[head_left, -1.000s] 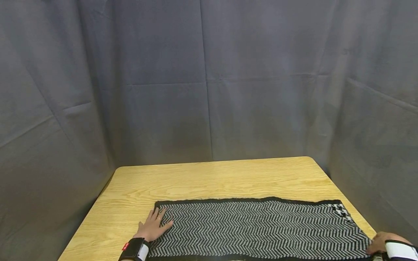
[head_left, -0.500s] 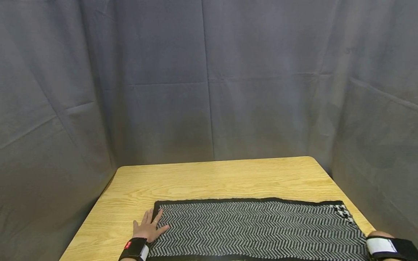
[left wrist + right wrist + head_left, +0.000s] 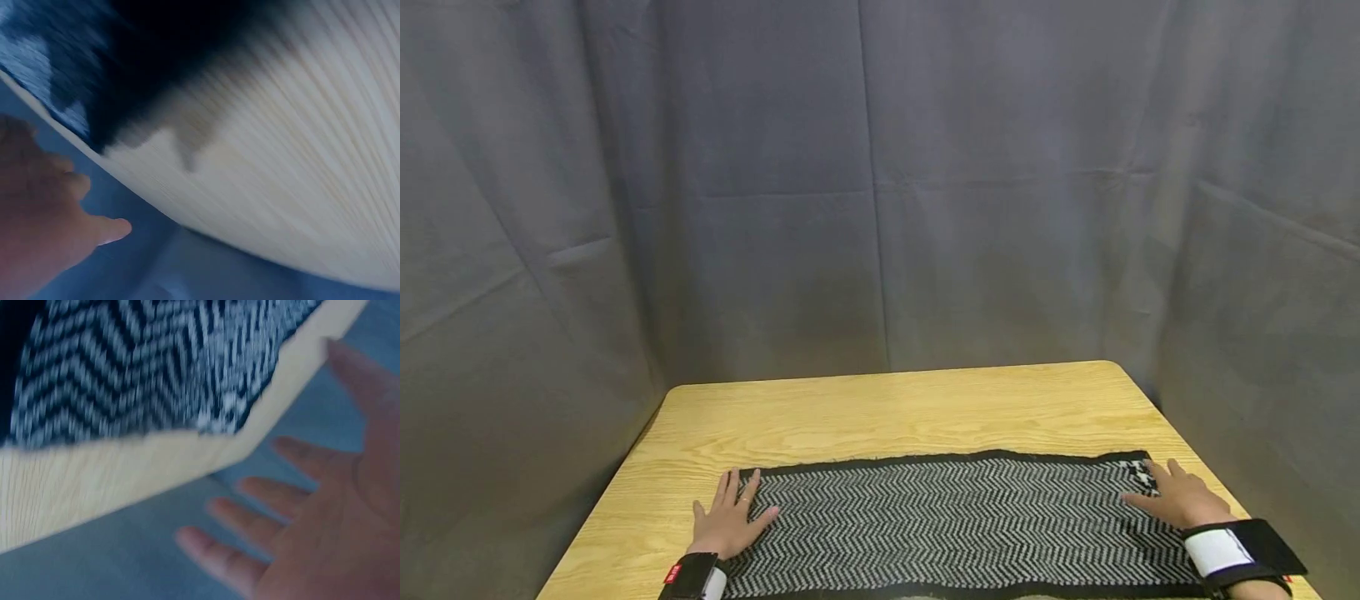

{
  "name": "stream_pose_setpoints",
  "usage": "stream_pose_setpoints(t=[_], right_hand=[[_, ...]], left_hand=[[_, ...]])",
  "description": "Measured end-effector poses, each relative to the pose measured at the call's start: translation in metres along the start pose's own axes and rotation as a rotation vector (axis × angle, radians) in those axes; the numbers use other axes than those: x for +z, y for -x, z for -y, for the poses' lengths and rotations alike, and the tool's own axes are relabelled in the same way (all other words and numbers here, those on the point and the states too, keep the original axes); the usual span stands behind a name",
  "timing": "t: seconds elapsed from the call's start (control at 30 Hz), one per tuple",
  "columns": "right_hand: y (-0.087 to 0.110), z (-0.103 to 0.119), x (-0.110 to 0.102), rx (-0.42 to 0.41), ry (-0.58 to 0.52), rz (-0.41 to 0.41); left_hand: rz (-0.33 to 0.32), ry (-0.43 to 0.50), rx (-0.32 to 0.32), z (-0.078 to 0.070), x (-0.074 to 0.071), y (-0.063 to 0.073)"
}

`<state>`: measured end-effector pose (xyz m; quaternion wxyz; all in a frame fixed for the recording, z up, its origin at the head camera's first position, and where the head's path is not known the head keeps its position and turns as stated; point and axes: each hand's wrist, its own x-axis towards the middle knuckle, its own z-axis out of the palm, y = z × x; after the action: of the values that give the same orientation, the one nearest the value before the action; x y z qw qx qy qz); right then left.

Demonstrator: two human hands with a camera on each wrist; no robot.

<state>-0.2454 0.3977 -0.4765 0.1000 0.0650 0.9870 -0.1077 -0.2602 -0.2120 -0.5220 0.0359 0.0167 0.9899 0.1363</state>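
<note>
A black and white zigzag-patterned cloth [image 3: 955,525] with a black border lies spread flat along the front part of the table. My left hand [image 3: 724,525] is at its left end, fingers spread and straight over the black edge. At the far right corner, by a white patch in the pattern, is my right hand [image 3: 1183,498], its fingers extended. The right wrist view shows the cloth [image 3: 125,369] close to the spread fingers of that hand [image 3: 331,512]. In the blurred left wrist view, the cloth's dark border [image 3: 144,56] appears above the left hand [image 3: 44,212].
The light wooden table [image 3: 910,412] shows bare wood behind the cloth and to its left. Grey curtains [image 3: 1000,275] hang behind the table and along both sides. Each wrist wears a black and white strap.
My right hand has moved from the near right corner up and left to the far right corner, and is now open. The cloth has shifted slightly left, and my left hand slid a little left.
</note>
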Motion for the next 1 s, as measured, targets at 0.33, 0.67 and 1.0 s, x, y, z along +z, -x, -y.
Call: stream_pose_setpoints(t=[0.33,0.67,1.0], right_hand=[[-0.011,0.087,0.059,-0.339,-0.010,-0.260],[-0.026,0.135,0.101,-0.462,-0.044,-0.198],[-0.032,0.137,0.096,-0.407,0.008,-0.101]], left_hand=[[-0.068,0.007,0.098,-0.032,0.038,-0.008],[-0.070,0.064,0.008,-0.018,0.041,-0.005],[-0.058,0.093,-0.020,-0.009,0.035,-0.009]])
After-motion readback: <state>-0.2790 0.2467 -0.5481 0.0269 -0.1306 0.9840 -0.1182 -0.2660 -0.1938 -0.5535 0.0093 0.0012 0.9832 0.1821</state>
